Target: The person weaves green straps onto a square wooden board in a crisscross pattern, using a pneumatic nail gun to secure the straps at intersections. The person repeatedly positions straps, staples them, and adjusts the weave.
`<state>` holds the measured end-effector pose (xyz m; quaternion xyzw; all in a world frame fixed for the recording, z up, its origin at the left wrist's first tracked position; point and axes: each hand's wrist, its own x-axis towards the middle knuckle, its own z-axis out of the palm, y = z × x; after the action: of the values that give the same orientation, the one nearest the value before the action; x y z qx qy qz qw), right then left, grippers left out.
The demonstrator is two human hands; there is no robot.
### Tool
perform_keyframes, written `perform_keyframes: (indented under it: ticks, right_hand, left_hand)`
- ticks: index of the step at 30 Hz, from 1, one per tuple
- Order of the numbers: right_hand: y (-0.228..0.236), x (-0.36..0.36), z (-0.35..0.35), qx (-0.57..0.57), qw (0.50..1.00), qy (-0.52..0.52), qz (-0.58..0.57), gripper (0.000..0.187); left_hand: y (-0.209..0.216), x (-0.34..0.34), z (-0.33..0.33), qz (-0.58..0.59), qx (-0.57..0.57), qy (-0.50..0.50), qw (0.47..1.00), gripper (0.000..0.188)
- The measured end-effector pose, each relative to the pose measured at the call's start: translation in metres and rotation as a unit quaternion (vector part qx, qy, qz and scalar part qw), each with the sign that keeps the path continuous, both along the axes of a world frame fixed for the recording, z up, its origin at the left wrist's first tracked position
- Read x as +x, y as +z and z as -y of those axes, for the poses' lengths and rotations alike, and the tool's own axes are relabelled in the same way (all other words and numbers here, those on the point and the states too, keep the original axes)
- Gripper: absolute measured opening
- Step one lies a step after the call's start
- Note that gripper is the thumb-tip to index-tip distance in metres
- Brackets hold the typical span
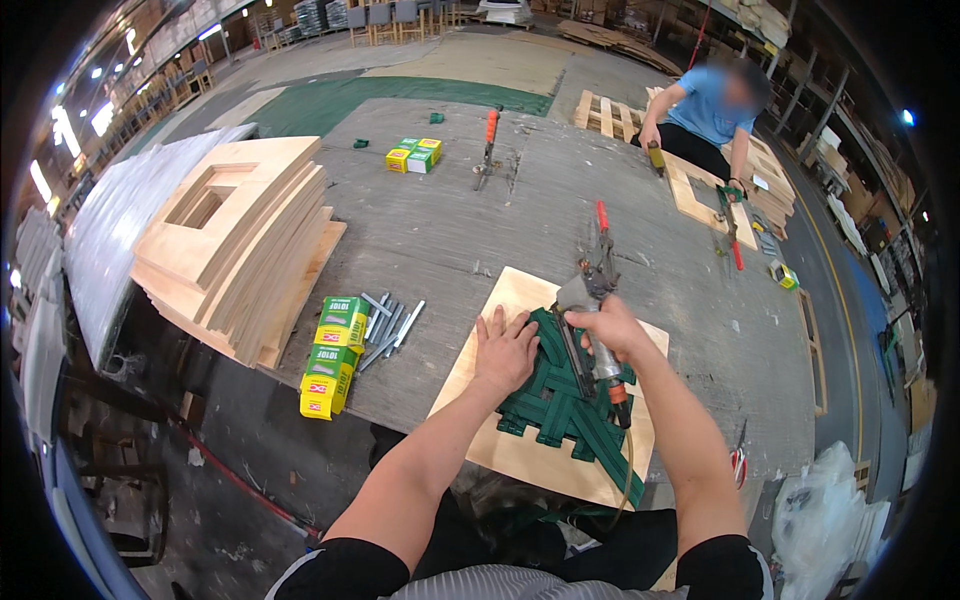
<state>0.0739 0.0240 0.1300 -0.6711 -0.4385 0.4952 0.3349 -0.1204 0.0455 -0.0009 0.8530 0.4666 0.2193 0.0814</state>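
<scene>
My right hand [612, 328] is wrapped round the handle of a pneumatic staple gun [603, 368], whose air hose [630, 460] runs toward me. The gun is over green webbing straps [555, 405], woven crosswise across a plywood panel [465, 410]. My left hand [505, 352] lies flat with fingers spread, on the panel and against the webbing's left edge. Just beyond the gun's head is a red-handled metal tool [602, 222], lying on the table [420, 220]. The gun's nose and its contact with the webbing are hard to make out.
Left of the panel are staple boxes [335, 345] and loose staple strips [390, 328]. Stacked plywood frames [235, 230] stand at the left edge. An orange-handled tool [490, 135] lies farther off. Across the table, a person in blue [705, 110] works on another frame [690, 190].
</scene>
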Motion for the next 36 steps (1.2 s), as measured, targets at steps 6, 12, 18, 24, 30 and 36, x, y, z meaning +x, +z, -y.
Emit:
perform_keyframes:
  ticks: [6, 12, 18, 24, 30, 36]
  right_hand:
    - [-0.023, -0.014, -0.033, -0.030, 0.999, 0.015, 0.043, 0.027]
    - [-0.026, -0.021, -0.037, -0.027, 0.998, 0.009, 0.063, 0.024]
    - [-0.031, -0.020, -0.039, -0.032, 0.995, 0.017, 0.091, 0.018]
    - [-0.033, -0.030, -0.037, -0.016, 0.996, 0.033, 0.076, 0.017]
    - [-0.031, -0.034, -0.036, -0.026, 0.995, 0.037, 0.091, 0.017]
    - [-0.026, -0.041, -0.035, -0.030, 0.993, 0.059, 0.098, 0.018]
  left_hand:
    - [-0.001, -0.003, -0.002, 0.021, -0.013, 0.000, 1.000, 0.041]
    - [-0.001, -0.005, -0.004, 0.021, -0.016, 0.000, 1.000, 0.040]
    - [-0.001, -0.003, -0.005, 0.044, -0.001, 0.007, 0.999, 0.039]
    - [-0.005, -0.006, -0.002, 0.055, 0.008, 0.014, 0.998, 0.038]
    - [-0.001, -0.009, -0.002, 0.089, 0.016, 0.003, 0.996, 0.034]
    - [0.001, -0.010, -0.004, 0.126, 0.013, 0.001, 0.992, 0.027]
